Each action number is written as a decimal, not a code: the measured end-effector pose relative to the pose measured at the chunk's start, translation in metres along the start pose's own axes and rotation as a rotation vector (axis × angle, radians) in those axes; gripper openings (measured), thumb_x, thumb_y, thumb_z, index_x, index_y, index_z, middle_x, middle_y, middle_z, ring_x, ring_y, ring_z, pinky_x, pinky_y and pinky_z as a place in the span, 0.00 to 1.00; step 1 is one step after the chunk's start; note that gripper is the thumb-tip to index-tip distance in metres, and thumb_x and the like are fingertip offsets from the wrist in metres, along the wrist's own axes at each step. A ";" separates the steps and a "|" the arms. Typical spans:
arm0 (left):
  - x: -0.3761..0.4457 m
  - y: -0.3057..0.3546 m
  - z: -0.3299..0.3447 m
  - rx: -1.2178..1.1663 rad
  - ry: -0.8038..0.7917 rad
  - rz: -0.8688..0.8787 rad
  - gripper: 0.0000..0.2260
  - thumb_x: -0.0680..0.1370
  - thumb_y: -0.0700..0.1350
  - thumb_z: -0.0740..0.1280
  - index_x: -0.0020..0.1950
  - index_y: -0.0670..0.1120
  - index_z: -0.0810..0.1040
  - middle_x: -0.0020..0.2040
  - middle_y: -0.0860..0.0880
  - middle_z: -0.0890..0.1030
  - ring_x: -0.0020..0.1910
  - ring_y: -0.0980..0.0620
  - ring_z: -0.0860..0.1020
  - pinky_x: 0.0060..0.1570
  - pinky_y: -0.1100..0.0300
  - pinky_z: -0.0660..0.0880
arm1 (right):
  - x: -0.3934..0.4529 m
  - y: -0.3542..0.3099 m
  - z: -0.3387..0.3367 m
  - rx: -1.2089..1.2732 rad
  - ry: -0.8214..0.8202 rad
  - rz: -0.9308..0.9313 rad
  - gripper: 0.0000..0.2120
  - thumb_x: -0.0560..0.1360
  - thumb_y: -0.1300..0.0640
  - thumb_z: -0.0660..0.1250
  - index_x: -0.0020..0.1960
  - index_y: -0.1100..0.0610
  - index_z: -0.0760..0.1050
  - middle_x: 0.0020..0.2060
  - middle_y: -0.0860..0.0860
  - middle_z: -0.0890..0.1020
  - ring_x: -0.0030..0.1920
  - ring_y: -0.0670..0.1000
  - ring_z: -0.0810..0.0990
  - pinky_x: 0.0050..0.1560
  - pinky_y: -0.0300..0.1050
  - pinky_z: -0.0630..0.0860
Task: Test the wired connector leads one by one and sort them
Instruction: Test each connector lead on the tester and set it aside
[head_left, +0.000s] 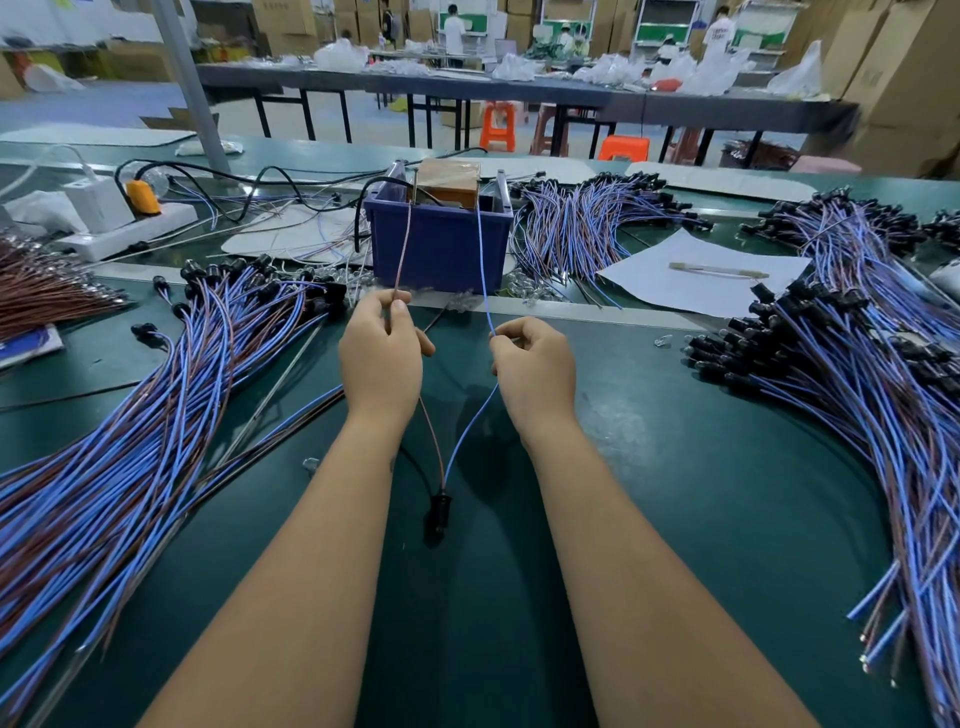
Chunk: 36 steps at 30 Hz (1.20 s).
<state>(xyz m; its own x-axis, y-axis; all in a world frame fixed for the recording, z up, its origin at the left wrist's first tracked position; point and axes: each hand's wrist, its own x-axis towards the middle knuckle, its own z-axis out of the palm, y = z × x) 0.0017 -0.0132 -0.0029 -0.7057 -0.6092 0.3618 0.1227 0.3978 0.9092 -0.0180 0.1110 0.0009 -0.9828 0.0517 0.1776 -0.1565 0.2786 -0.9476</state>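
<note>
Two wires of one lead (440, 506) were pinched, brown in the left hand (381, 356), blue in the right hand (535, 366), reaching the blue box (440, 247) at frame centre, so testing seemed underway, with sorting to a pile next.

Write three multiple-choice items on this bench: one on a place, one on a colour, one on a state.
1. Where does the black connector hang?
A. between the forearms
B. inside the bin
C. on the white paper

2. What colour is the wire in the left hand?
A. blue
B. brown
C. green

3. What is the right hand doing?
A. lying flat
B. pinching the blue wire
C. gripping the blue bin

Key: 1 A, it dangles below both wires; 2 B, the brown wire rises from that grip; 3 B, fingers close on it.
</note>
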 end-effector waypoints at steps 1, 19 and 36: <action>0.000 0.000 0.000 -0.003 -0.003 0.001 0.08 0.83 0.45 0.55 0.53 0.48 0.74 0.27 0.53 0.78 0.25 0.62 0.70 0.34 0.60 0.67 | 0.000 0.000 0.000 -0.005 -0.002 0.000 0.07 0.74 0.60 0.65 0.38 0.51 0.75 0.36 0.51 0.80 0.41 0.54 0.80 0.38 0.41 0.72; -0.002 0.000 0.002 0.029 -0.043 0.080 0.07 0.82 0.43 0.58 0.50 0.49 0.75 0.26 0.52 0.78 0.23 0.61 0.70 0.27 0.70 0.66 | -0.002 -0.001 0.000 -0.031 -0.026 -0.017 0.08 0.72 0.60 0.64 0.36 0.51 0.76 0.31 0.49 0.78 0.34 0.50 0.75 0.34 0.42 0.71; 0.002 -0.007 0.000 0.066 -0.113 -0.037 0.08 0.81 0.44 0.58 0.54 0.51 0.76 0.29 0.52 0.80 0.20 0.60 0.67 0.22 0.68 0.65 | -0.001 0.001 0.001 -0.024 -0.019 -0.014 0.08 0.72 0.59 0.65 0.36 0.49 0.75 0.32 0.50 0.79 0.35 0.52 0.77 0.36 0.43 0.72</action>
<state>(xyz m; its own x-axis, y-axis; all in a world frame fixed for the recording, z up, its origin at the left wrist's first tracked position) -0.0004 -0.0176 -0.0088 -0.7834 -0.5446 0.2994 0.0515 0.4232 0.9046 -0.0173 0.1099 -0.0006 -0.9823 0.0295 0.1850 -0.1677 0.3018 -0.9385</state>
